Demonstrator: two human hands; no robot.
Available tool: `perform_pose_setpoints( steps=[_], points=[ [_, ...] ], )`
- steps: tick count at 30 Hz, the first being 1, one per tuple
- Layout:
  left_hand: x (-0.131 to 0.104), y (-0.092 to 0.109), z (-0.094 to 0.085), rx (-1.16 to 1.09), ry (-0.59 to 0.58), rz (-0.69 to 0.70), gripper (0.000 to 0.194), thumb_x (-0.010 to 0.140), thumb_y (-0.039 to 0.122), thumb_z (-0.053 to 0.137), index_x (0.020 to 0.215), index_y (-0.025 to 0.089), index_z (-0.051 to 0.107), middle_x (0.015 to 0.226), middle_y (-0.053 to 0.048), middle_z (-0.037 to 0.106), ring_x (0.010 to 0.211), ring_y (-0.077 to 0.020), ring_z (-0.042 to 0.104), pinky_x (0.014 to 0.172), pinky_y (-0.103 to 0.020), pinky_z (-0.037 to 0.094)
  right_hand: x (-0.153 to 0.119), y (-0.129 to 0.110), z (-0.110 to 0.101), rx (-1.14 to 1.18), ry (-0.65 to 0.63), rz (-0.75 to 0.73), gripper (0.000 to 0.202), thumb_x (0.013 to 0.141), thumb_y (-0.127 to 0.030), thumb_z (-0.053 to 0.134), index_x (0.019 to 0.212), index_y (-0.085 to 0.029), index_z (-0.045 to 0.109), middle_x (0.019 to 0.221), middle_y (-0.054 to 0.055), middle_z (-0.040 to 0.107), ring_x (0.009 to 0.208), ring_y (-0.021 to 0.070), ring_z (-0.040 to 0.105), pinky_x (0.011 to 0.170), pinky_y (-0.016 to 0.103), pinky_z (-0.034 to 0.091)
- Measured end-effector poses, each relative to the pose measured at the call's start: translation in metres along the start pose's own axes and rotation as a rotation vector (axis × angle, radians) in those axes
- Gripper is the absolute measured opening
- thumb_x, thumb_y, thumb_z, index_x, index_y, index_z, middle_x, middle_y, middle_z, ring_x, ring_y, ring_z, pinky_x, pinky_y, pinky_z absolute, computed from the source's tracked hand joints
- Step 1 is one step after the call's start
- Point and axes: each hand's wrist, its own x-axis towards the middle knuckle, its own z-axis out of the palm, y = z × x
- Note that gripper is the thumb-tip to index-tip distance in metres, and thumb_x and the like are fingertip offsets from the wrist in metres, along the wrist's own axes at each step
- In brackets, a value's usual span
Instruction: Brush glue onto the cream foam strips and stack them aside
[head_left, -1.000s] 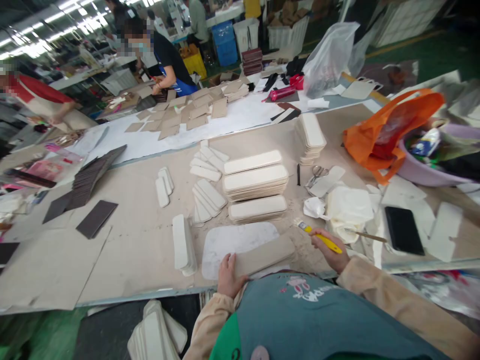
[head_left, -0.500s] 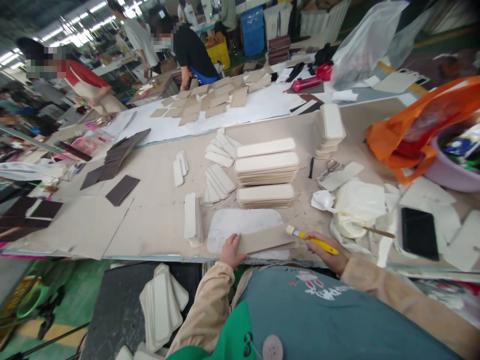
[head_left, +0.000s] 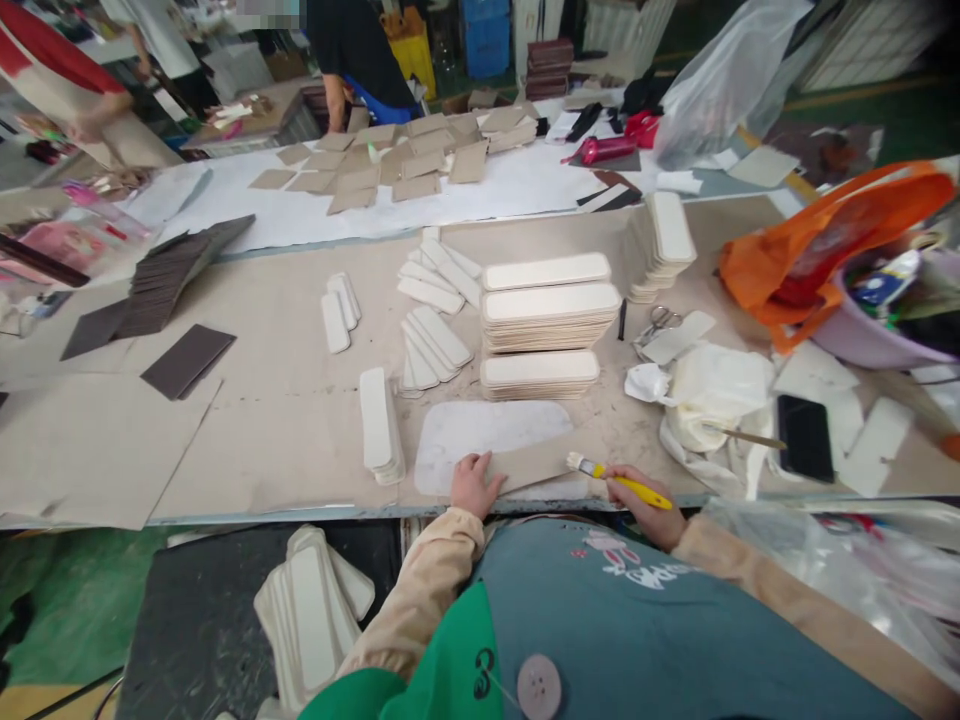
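Probably, light, even strokes suited best. The right hand [head_left: 640, 503] gripped the yellow brush [head_left: 628, 485]; the left hand [head_left: 475, 485], loosely open, lay on the beige strip [head_left: 536, 466].

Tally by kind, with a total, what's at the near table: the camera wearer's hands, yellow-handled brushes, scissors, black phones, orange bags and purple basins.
Wearer's hands: 2 (left hand, right hand)
Yellow-handled brush: 1
Pair of scissors: 1
Black phone: 1
Orange bag: 1
Purple basin: 1
Total: 7
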Motion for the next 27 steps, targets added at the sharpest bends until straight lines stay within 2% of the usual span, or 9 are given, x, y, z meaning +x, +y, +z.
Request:
perform_pose_setpoints(
  steps=[6,9,12,15,20,22,25,27],
  points=[
    [0.004,-0.011,0.006,-0.125,0.069,-0.018,0.035,0.077,0.037,0.061,0.108,0.021,0.064,0.114,-0.012,0.053,0.103,-0.0243,0.052,0.095,-0.039,0.042,-0.01,-0.007,0.015,0.006,0.053,0.064,0.03,0.081,-0.05,0.051,0.092,-0.022,0.057,0.065,-0.001,0.059,0.058,0.0172,0.057,0.059,0.03,0.049],
    [0.006,-0.014,0.007,-0.189,0.116,-0.013,0.027,0.075,0.031,0.063,0.1,0.022,0.066,0.116,-0.01,0.051,0.102,-0.0223,0.053,0.093,-0.039,0.044,-0.013,-0.007,0.018,-0.003,0.138,0.079,0.034,0.079,-0.052,0.052,0.093,-0.022,0.057,0.067,0.0,0.06,0.058,0.0178,0.057,0.06,0.032,0.05],
    [0.007,-0.013,0.002,-0.249,0.2,0.012,0.015,0.073,0.027,0.064,0.087,0.021,0.067,0.107,-0.008,0.055,0.101,-0.0214,0.053,0.092,-0.038,0.044,-0.015,-0.004,0.019,0.035,0.261,0.076,0.034,0.079,-0.053,0.054,0.094,-0.022,0.057,0.069,0.001,0.06,0.057,0.0172,0.056,0.059,0.032,0.051],
    [0.005,-0.008,-0.01,-0.368,0.238,0.091,0.01,0.078,0.029,0.058,0.079,0.021,0.065,0.094,-0.006,0.061,0.093,-0.0189,0.057,0.086,-0.035,0.047,-0.016,0.001,0.019,0.156,0.39,0.066,0.035,0.08,-0.052,0.054,0.098,-0.023,0.056,0.078,0.005,0.064,0.059,0.0171,0.058,0.056,0.031,0.052],
    [-0.011,0.002,-0.036,-0.507,0.125,0.286,0.017,0.084,0.027,0.048,0.084,0.022,0.064,0.086,-0.005,0.067,0.085,-0.0153,0.062,0.077,-0.029,0.051,-0.012,0.008,0.017,0.313,0.54,0.084,0.038,0.078,-0.054,0.057,0.098,-0.022,0.052,0.1,0.009,0.065,0.071,0.0198,0.066,0.059,0.031,0.055],
    [-0.02,0.01,-0.046,-0.519,0.117,0.338,0.018,0.085,0.025,0.047,0.084,0.022,0.064,0.087,-0.005,0.069,0.086,-0.0148,0.063,0.079,-0.029,0.051,-0.012,0.009,0.017,0.345,0.549,0.086,0.038,0.076,-0.055,0.06,0.093,-0.023,0.051,0.103,0.008,0.065,0.079,0.0218,0.067,0.067,0.034,0.056],
    [-0.031,0.024,-0.059,-0.537,0.093,0.407,0.018,0.086,0.021,0.046,0.086,0.022,0.064,0.09,-0.004,0.07,0.087,-0.0141,0.065,0.08,-0.029,0.052,-0.012,0.011,0.016,0.328,0.486,0.054,0.036,0.075,-0.053,0.062,0.089,-0.022,0.05,0.106,0.008,0.065,0.094,0.0244,0.064,0.079,0.038,0.055],
    [-0.036,0.034,-0.067,-0.547,0.087,0.444,0.018,0.086,0.021,0.046,0.086,0.023,0.064,0.091,-0.004,0.071,0.088,-0.0142,0.066,0.079,-0.028,0.053,-0.012,0.012,0.016,0.35,0.44,0.068,0.036,0.075,-0.053,0.062,0.088,-0.023,0.049,0.11,0.008,0.064,0.099,0.025,0.063,0.08,0.037,0.055]
  ],
)
